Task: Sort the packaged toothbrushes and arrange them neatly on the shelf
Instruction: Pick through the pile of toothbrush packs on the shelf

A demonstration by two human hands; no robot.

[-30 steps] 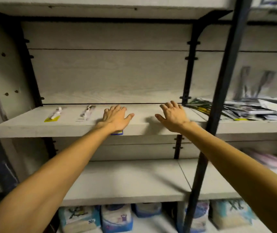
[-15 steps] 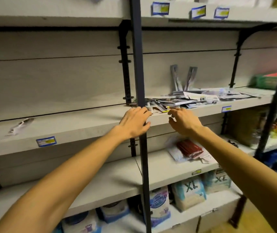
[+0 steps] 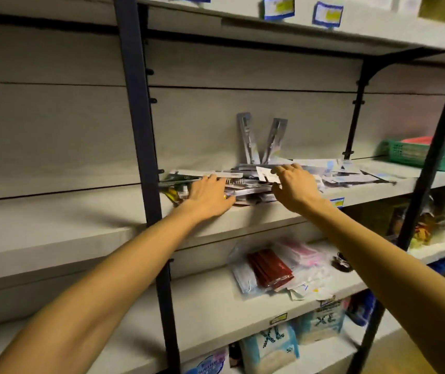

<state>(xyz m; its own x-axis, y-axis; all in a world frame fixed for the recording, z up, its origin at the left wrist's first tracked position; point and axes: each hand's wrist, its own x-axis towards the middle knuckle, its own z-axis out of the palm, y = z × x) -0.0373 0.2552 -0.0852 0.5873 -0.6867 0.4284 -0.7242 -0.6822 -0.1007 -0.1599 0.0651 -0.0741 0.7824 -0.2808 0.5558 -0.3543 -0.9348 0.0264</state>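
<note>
A loose pile of packaged toothbrushes [image 3: 245,183] lies on the grey middle shelf [image 3: 81,225], spreading right toward more flat packs [image 3: 350,175]. Two packs [image 3: 259,139] lean upright against the back panel. My left hand [image 3: 207,197] rests palm down on the left end of the pile, fingers spread. My right hand [image 3: 295,186] lies on the pile's middle, fingertips touching a white pack [image 3: 265,174]; I cannot tell whether it grips it.
A dark metal upright [image 3: 140,147] stands just left of the pile, another [image 3: 431,157] at right. A green basket [image 3: 429,155] sits far right on the same shelf. Red and pink packets [image 3: 272,268] lie one shelf below, bagged goods [image 3: 270,346] at the bottom.
My view swung right from the nearly bare left section. Both hands travelled right along the shelf edge and now lie on the toothbrush pile.
</note>
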